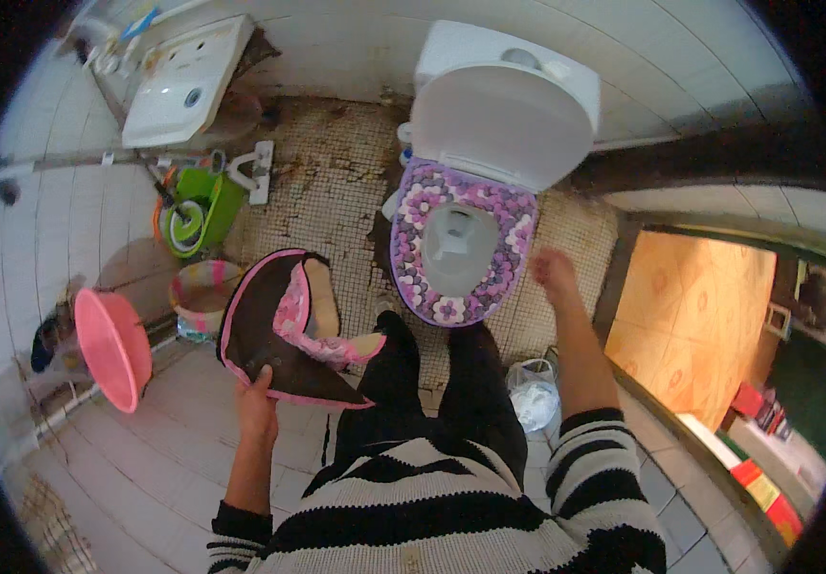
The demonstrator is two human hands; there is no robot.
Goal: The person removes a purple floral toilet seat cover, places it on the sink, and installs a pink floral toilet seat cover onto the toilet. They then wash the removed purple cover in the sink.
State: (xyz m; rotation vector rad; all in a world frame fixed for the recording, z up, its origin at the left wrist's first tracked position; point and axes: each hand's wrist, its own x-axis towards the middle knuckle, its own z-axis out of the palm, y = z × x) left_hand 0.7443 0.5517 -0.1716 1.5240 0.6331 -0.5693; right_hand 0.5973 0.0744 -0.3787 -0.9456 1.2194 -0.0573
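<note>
Pink-edged dark padding (pixel 258 330) is pinched in the left hand (pixel 258 390). The right hand (pixel 554 274) is just beside the purple floral seat cover (pixel 449 309), its grip too blurred to tell.

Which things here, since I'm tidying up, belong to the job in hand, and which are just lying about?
Apparently in the job:
dark pink-edged cover, held in the left hand
purple floral seat cover on the toilet, near the right hand

Apparently lying about:
pink basin
green bucket
plastic bag
</note>
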